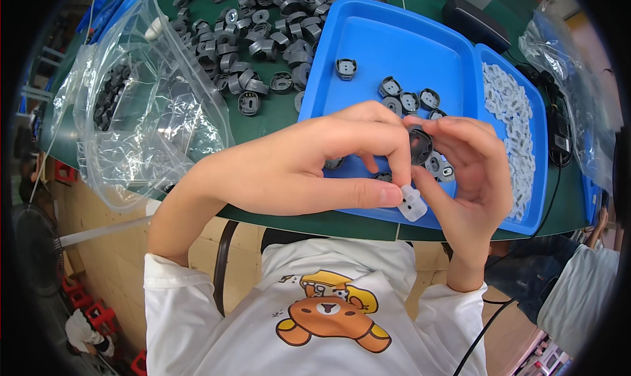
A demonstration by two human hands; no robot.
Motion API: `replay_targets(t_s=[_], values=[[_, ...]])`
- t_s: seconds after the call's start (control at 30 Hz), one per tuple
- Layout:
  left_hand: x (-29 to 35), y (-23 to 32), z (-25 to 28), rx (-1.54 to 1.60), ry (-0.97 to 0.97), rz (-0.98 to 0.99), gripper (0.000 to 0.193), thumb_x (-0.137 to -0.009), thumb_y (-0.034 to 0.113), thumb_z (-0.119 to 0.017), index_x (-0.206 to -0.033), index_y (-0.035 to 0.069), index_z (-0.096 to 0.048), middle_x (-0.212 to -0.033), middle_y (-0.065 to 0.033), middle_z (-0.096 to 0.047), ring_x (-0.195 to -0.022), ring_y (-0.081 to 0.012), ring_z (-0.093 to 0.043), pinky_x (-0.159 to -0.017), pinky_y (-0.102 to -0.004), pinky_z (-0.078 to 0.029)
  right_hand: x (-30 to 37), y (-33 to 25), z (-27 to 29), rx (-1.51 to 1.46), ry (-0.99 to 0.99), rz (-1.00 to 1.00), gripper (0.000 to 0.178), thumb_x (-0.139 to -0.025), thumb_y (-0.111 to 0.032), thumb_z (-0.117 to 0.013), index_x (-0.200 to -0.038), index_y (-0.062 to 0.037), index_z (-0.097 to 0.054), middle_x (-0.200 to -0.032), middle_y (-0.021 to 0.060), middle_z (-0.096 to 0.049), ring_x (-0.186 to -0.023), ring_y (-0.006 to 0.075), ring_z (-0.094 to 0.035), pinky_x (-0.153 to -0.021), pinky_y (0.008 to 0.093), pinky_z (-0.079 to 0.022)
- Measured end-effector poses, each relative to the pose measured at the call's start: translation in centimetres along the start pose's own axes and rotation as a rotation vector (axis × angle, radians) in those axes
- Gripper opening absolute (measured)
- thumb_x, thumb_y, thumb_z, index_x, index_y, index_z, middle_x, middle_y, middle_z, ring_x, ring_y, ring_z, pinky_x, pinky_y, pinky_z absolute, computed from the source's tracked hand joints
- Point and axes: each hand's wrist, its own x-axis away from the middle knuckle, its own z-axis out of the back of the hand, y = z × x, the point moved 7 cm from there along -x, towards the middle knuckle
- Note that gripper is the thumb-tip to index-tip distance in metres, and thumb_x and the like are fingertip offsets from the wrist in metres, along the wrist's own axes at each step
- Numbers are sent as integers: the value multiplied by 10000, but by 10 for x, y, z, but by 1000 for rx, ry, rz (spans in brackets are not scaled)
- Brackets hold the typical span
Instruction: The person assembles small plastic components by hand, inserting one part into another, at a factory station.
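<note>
Between the thumb and fingers of my left hand (309, 159) is a small white plastic piece (413, 205) with dark holes. A dark grey round plastic housing (420, 144) is gripped by my right hand (474, 165), its hollow side partly showing. The two hands meet above the near part of a large blue tray (394, 37). Several grey housings with light inserts (390, 85) lie in that tray, some partly hidden under my hands. A narrower blue tray (540, 146) on the right holds many small white plastic pieces (509, 113).
Loose dark grey housings (263, 41) are heaped on the green table (263, 129) at the back left. A clear plastic bag (151, 106) with dark parts lies left. Behind the trays sits a black case (476, 22). Another clear bag (565, 60) and a black cable (555, 192) are at right.
</note>
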Motion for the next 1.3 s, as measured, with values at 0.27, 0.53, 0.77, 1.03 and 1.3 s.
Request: replay_targets(t_s=[0.27,0.53,0.77,1.03,1.3], values=[[1,1,8,-203,95,2,86,-866,98,-617,-863,19,-585,-997,-85,-494,-951,-175,-482,-855,-297,-375,-1,6,7,259,-74,53,451,-637,92,-752,-1059,13,-613,-1007,103,-529,-910,182,-587,-731,262,-517],[4,-13,10,87,152,266,119,-908,106,-574,-853,22,-511,-819,12,-435,-779,-62,-415,-702,-219,-355,-4,4,2,127,-46,-17,429,-640,105,-719,-1049,11,-630,-1018,90,-529,-899,151,-560,-700,248,-499],[3,-13,10,150,161,263,97,-907,81,-564,-853,21,-511,-822,10,-437,-782,-64,-425,-703,-220,-356,2,12,-3,-343,-127,-310,435,-699,103,-667,-1109,44,-533,-1101,163,-569,-967,175,-564,-768,271,-470],[2,-15,6,41,152,242,145,-912,97,-555,-821,11,-482,-809,-8,-430,-764,-86,-422,-694,-235,-363,2,15,-3,-425,-196,-276,318,-796,104,-562,-1109,71,-518,-1150,222,-566,-1102,254,-554,-896,325,-455],[0,-7,10,-190,185,125,170,-909,100,-548,-798,3,-464,-758,-26,-431,-705,-111,-432,-661,-253,-379,6,19,-6,-443,-228,-324,293,-887,58,-494,-1176,106,-511,-1163,207,-571,-1100,243,-544,-922,337,-446]])
